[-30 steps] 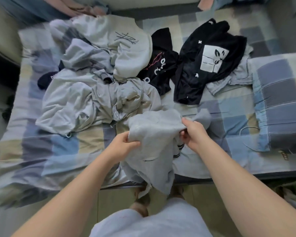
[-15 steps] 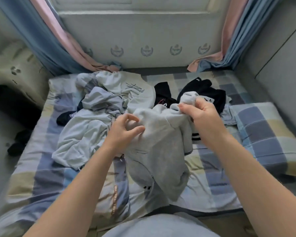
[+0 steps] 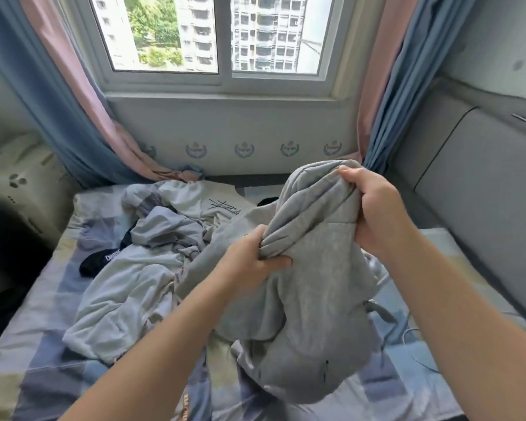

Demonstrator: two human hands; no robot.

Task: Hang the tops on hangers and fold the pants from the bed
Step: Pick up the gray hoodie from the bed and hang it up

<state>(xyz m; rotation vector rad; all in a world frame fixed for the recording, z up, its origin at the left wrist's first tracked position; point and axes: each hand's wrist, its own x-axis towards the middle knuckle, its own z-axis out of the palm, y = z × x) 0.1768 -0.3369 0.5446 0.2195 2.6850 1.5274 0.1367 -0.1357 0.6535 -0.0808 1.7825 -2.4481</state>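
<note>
Grey fleece-like garment (image 3: 301, 299) is held up in front of the person, above the checked bed (image 3: 43, 360), with its lower folds hanging toward the near edge of the mattress. Whether they touch the bedding cannot be told. The left hand (image 3: 249, 268) grips a bunched fold at mid-height, fingers (image 3: 274, 262) curled round the cloth. The right hand (image 3: 374, 208) sits higher and further right, its fingers and thumb pinching a gathered edge at the top of the bundle. The crumpled state does not show whether this is a top or pants. In my judgement the fabric is soft, limp and fairly thick, neither slippery nor fragile. It will sag wherever it is unsupported, so hold is best taken at a firm seam, shoulders or waistband, with the hands set wide apart to spread it. A pile of pale clothes (image 3: 128, 287) and a black item (image 3: 101, 262) lie on the bed to the left. No hanger is in view.
</note>
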